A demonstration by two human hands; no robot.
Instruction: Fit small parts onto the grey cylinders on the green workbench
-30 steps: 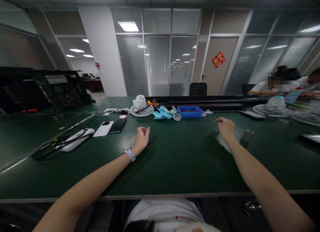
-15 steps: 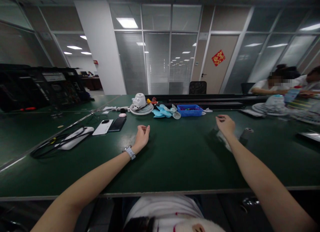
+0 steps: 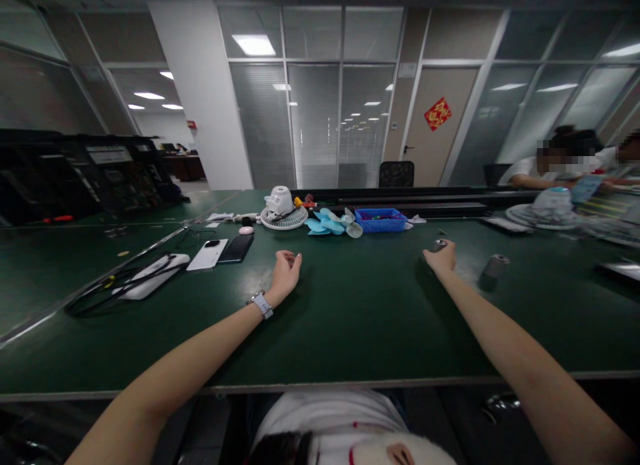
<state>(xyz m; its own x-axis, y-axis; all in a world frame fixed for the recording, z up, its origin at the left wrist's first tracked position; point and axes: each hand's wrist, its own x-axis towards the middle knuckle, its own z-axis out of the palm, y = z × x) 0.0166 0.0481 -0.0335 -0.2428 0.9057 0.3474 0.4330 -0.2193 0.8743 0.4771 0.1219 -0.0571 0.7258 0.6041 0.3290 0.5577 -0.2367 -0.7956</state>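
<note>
My right hand [image 3: 442, 257] is wrapped around a small grey cylinder [image 3: 439, 245] whose top shows above the fingers; its lower part is hidden. A second grey cylinder [image 3: 495, 268] stands upright on the table to the right of that hand. My left hand [image 3: 287, 270], with a watch [image 3: 261, 304] at the wrist, is held over the green tabletop [image 3: 350, 318]. Its fingers are loosely curled, with a gap to the thumb and nothing visible between them.
Along the back lie a white fan part [image 3: 281, 210], light blue fan blades [image 3: 325, 222] and a blue basket [image 3: 381, 220]. Phones [image 3: 207, 254] and a white device with black cable [image 3: 155, 278] are at left. Other people [image 3: 543, 168] sit at the far right.
My right hand has shifted slightly down and left and closed around the grey cylinder, which was mostly hidden beneath it. The left hand has barely moved.
</note>
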